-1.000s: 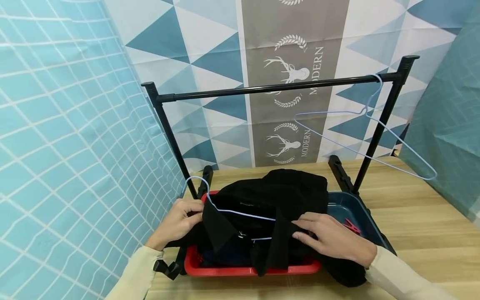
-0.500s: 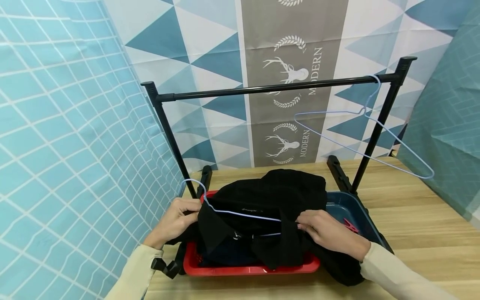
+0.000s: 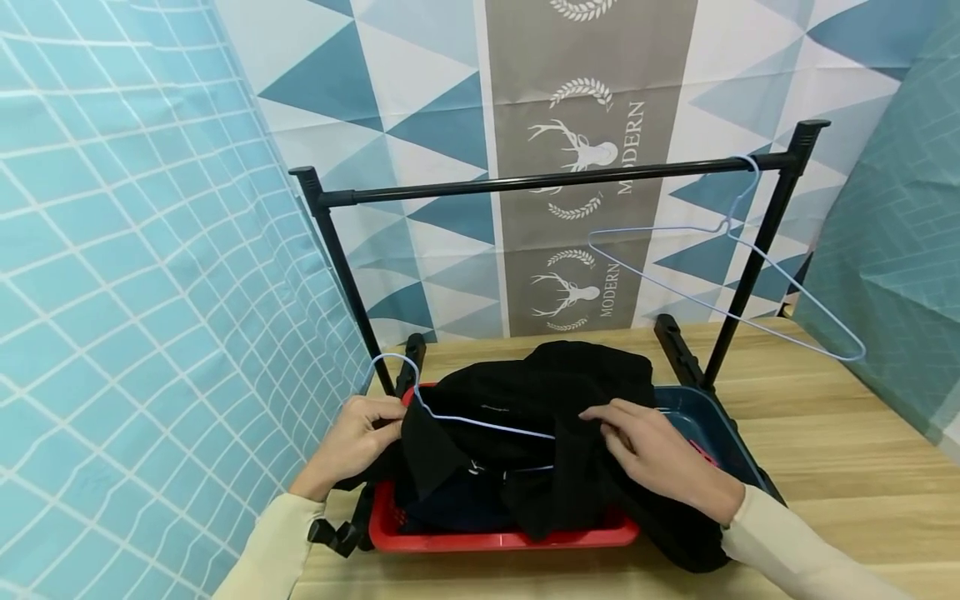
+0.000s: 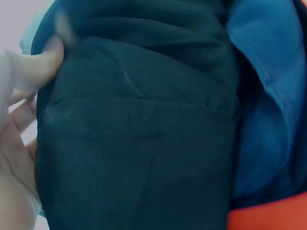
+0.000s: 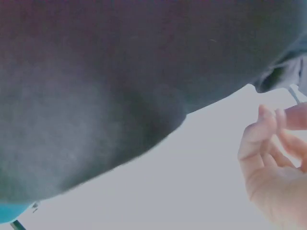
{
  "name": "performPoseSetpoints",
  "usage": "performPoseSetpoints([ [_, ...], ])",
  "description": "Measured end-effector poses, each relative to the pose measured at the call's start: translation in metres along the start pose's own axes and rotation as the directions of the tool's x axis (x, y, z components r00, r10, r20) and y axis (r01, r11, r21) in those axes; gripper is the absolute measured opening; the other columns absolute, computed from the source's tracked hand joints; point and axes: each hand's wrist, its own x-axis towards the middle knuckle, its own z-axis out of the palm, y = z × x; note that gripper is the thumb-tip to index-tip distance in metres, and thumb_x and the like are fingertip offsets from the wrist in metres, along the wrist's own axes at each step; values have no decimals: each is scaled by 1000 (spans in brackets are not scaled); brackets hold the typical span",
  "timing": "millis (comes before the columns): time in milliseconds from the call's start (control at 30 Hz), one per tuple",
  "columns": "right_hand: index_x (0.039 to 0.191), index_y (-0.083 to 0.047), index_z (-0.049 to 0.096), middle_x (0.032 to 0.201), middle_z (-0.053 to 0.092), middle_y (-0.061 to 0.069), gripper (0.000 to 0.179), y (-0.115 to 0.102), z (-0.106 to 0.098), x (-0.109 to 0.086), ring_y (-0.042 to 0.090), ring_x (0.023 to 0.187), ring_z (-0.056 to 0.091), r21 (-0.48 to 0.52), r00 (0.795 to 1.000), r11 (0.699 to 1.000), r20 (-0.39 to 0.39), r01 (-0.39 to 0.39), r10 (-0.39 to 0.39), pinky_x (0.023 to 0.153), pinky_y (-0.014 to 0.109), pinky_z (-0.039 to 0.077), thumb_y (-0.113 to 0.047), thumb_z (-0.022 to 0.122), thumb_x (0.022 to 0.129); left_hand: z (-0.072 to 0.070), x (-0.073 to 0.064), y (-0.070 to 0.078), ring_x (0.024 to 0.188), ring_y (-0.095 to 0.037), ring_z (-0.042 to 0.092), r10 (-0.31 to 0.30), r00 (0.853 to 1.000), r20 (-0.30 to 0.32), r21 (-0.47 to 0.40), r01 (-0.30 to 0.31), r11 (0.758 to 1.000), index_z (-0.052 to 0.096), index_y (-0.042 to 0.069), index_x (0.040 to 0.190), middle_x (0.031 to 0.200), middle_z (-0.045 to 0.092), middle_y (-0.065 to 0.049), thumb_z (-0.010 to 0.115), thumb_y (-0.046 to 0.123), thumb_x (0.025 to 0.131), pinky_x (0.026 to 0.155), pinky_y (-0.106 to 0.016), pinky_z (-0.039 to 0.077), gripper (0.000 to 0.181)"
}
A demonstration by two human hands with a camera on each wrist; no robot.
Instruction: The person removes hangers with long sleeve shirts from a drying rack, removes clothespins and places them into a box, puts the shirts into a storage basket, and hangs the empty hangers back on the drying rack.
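A black collared shirt (image 3: 577, 375) lies bunched over a red basket (image 3: 495, 542). A light blue wire hanger (image 3: 480, 424) runs inside its collar opening, its hook rising at the left. My left hand (image 3: 367, 442) pinches the shirt's left shoulder; in the left wrist view the thumb lies over the dark cloth and the other fingers are behind its edge. My right hand (image 3: 663, 454) is at the right side of the collar with its index finger extended over the cloth. In the right wrist view that hand (image 5: 276, 167) appears loosely bent, apart from the fabric.
A black clothes rack (image 3: 540, 180) stands over the baskets, with another light blue hanger (image 3: 720, 275) on its bar at the right. A dark blue basket (image 3: 678, 408) holds a red clip (image 3: 703, 452). Navy cloth (image 3: 465, 508) lies in the red basket. A tiled-pattern curtain borders the left.
My right hand pinched the collar's right side half a second ago; now its fingers have loosened and shifted slightly left and up. The left hand keeps its hold.
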Motion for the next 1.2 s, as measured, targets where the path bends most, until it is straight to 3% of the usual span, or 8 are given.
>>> performPoseSetpoints([
  [200,111,-20,71,80,56,-19,15,-7,2,-5,-3,67,50,30,999,999,4,33,-33,60,19,46,-29,72,99,1,1,2,72,-6,42,40,997,-61,213,-26,977,69,31,76,77,56,17,69,-10,86,65,-24,35,42],
  [433,96,-21,66,84,62,-15,20,-4,7,-3,-3,71,55,43,977,978,-81,202,-198,67,15,48,-4,75,93,1,-2,2,73,-6,47,165,986,-34,282,-148,948,69,21,75,83,58,11,73,-15,80,67,-20,38,37],
  [567,97,-18,65,79,65,-9,16,-2,2,1,-2,59,56,252,986,954,-75,163,-149,54,17,48,-3,67,99,-1,-3,1,71,-7,47,168,983,-72,252,-145,957,67,19,73,81,57,9,71,-18,78,65,-19,38,38],
  [833,103,-7,63,79,68,6,8,-1,-4,3,21,62,67,598,989,788,102,-150,111,60,37,58,-8,56,106,-3,-4,3,69,-9,45,134,983,-123,182,-110,977,62,19,70,78,54,7,67,-22,78,63,-21,38,42],
  [967,110,2,63,88,67,10,19,-2,-2,4,21,71,64,708,930,605,242,-365,277,68,34,57,-15,57,108,-1,-4,3,68,-9,45,103,984,-144,185,-76,980,61,18,68,79,55,8,67,-21,79,62,-22,38,41],
  [1067,113,3,63,88,67,5,20,-1,3,5,15,72,59,758,893,481,317,-441,319,69,29,52,-15,56,107,1,-5,2,67,-8,45,89,984,-157,191,-58,980,61,17,67,80,55,9,67,-21,80,61,-21,37,40],
  [1133,113,3,63,86,65,3,19,0,7,5,14,70,55,765,882,447,346,-463,321,67,27,50,-12,54,106,2,-5,1,67,-7,45,87,983,-164,199,-54,978,62,18,68,80,57,9,68,-19,80,60,-20,36,39],
  [1200,113,3,63,81,60,1,17,0,10,5,13,68,52,749,873,458,355,-479,334,65,26,48,-8,53,105,2,-5,1,66,-7,46,81,982,-171,208,-45,977,64,19,69,79,57,10,70,-18,80,59,-19,36,40],
])
